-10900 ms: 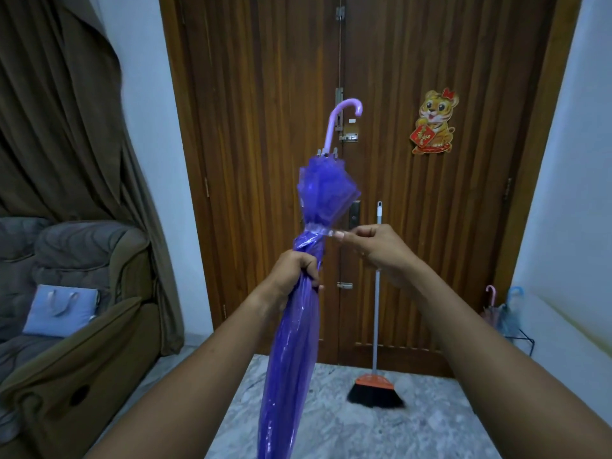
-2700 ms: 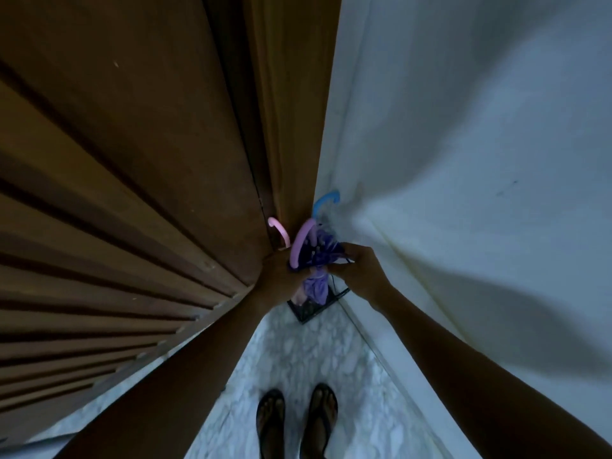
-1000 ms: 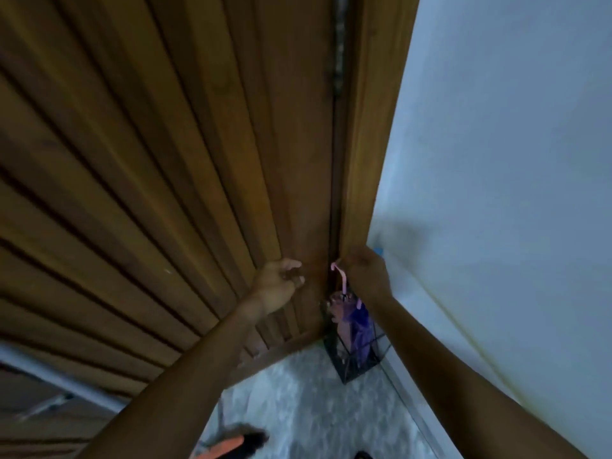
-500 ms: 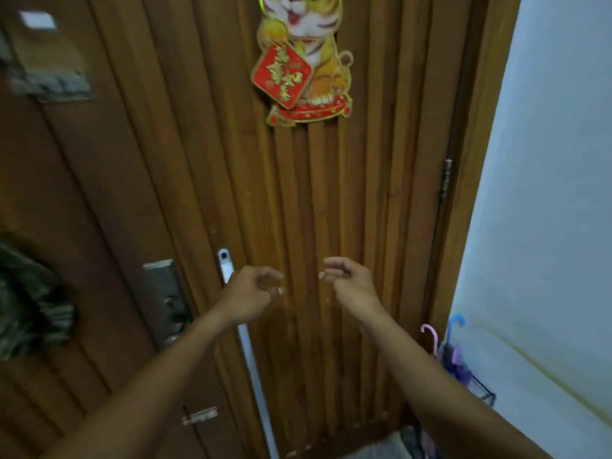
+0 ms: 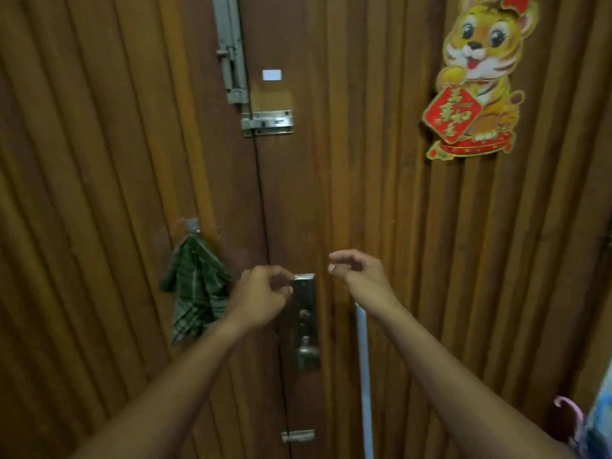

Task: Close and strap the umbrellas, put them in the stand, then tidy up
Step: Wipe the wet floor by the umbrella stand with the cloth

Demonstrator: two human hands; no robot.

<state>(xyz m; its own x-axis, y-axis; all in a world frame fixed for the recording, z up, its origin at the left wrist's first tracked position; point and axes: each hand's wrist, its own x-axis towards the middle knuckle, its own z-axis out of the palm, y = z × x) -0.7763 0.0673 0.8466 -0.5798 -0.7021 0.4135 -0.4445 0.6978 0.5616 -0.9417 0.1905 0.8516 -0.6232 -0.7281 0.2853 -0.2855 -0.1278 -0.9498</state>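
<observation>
Both my hands hover in front of the wooden double door (image 5: 381, 210), holding nothing. My left hand (image 5: 260, 298) has loosely curled fingers near the metal lock plate (image 5: 304, 313). My right hand (image 5: 359, 276) is raised beside it, fingers also loosely curled. A pink umbrella handle (image 5: 571, 409) peeks in at the bottom right corner; the stand and the other umbrellas are out of view. The pale broom handle (image 5: 363, 376) leans against the door under my right forearm.
A green checked cloth (image 5: 193, 293) hangs from a hook on the left door leaf. Bolts and a latch (image 5: 266, 122) sit higher up. A tiger decoration (image 5: 477, 77) is stuck on the right leaf. A door knob (image 5: 306, 352) projects below the lock plate.
My view has swung left and up from the corner stand to the middle of the door. Both empty hands have moved left with it, now by the lock plate.
</observation>
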